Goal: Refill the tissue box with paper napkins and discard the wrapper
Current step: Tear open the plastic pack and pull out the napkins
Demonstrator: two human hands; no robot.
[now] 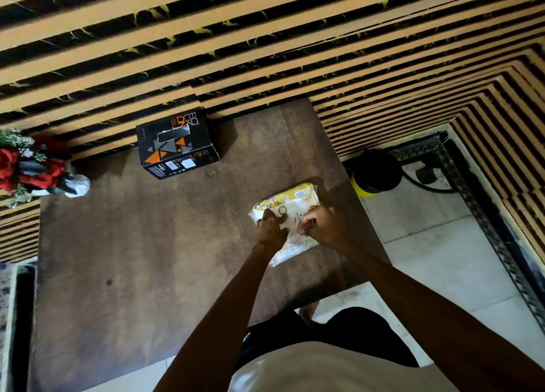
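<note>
My light-coloured shirt fills the bottom edge of the view, with dark shorts just beyond it. Both of my bare forearms extend forward from there over the brown tabletop.

Left grip: my left hand rests on top of the napkin pack. The fingers are extended and pressed down on the wrapper near its left half. I cannot tell whether any film is caught between the fingertips.

Right grip: my right hand is curled, with the fingers drawn together on the pack's top surface near its right side. The fingertips appear to pinch the plastic wrapper, though the exact contact is hidden by the knuckles.

Napkin pack: it lies flat on the tabletop close to the right edge, under both hands. The wrapper is pale with yellow printing at its far end. It appears unopened.

Tissue box: a black box with orange and grey triangles stands at the far edge of the tabletop, against the striped wall. Its top slot faces up. It is well apart from the napkin pack, to the left and farther away.

Other items: a vase of red flowers lies at the left edge of the tabletop. A black and yellow container stands on the tiled floor to the right, beside the tabletop.
</note>
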